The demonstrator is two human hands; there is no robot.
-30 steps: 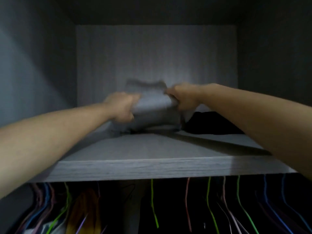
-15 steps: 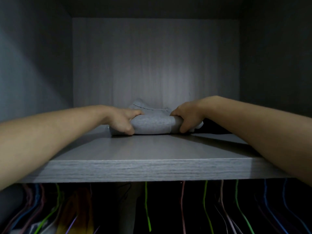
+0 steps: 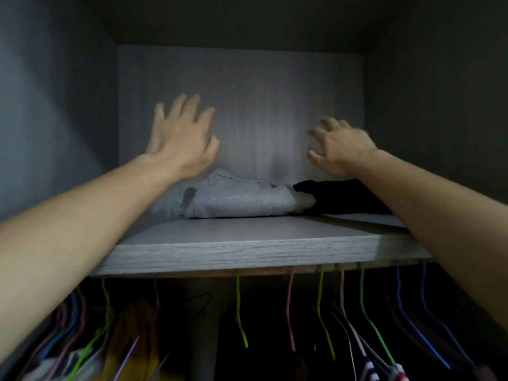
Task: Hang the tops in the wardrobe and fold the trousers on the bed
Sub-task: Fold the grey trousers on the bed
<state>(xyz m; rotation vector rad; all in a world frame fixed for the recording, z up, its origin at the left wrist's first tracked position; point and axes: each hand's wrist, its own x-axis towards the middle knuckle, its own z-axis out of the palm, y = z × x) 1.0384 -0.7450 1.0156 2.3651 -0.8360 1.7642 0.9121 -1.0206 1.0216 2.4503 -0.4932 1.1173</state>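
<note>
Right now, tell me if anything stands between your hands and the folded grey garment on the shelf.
Nothing visible does. The left hand and right hand hover open over the folded grey garment and the black folded garment beside it, only air between.

our two forearms, bare from the wrists to the frame's edges, long and smooth in dim light. our left hand point(image 3: 180, 141) is bare, skin creasing at the wrist, nails too dim to make out. our right hand point(image 3: 342, 149) is bare as well, its fingertips softened by blur.
</note>
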